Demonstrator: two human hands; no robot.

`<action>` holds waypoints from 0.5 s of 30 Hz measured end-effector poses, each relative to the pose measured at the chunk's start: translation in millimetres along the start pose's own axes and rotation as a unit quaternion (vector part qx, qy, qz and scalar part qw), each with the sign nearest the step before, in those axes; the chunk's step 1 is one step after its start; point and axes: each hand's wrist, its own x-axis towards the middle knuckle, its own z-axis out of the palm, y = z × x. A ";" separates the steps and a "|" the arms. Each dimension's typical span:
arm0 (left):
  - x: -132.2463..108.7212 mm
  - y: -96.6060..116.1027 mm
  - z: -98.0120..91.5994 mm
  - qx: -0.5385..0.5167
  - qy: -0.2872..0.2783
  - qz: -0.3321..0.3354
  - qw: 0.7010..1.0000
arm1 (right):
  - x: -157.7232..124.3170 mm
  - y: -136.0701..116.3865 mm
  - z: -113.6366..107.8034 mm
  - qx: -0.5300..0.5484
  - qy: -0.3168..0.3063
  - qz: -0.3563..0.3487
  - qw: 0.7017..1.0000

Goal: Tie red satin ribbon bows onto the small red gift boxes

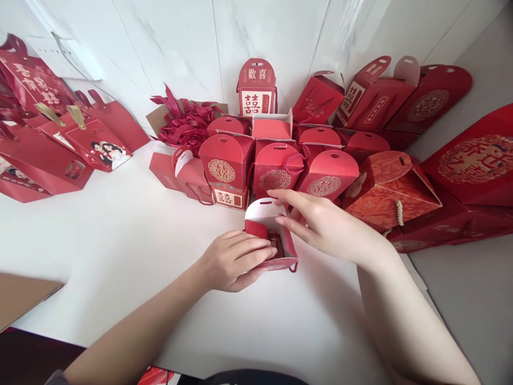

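A small red gift box [289, 247] stands on the white table with its top flaps up. The far flap [256, 210] is pale inside and has a handle slot. Through the opening shows a dark red packet [276, 244] with light lettering. My left hand [236, 260] grips the box's near left side, fingers over the edge and into the opening, thumb outside. At the far right of the box, my right hand [316, 219] has its fingers stretched and apart, reaching over the flap and right wall; whether it touches them is unclear.
Several closed red gift boxes [226, 155] crowd behind, stacked towards the wall. Dark red ribbons [186, 123] fill a carton at the back. Red gift bags [96, 141] stand left, larger red boxes [473, 160] right. A cardboard piece [28, 297] lies at the left edge.
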 end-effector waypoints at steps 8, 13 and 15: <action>-2.6 -3.8 1.2 -0.021 0.036 -0.066 0.997 | 3.8 3.9 8.5 -0.014 -0.031 -0.031 0.999; 0.0 -7.8 -5.1 -0.073 0.035 -0.188 0.979 | 3.5 -4.5 5.0 -0.029 0.091 -0.020 0.995; 1.0 -8.8 -5.1 -0.101 0.042 -0.273 0.956 | 3.8 -5.3 4.0 -0.007 0.034 -0.020 0.999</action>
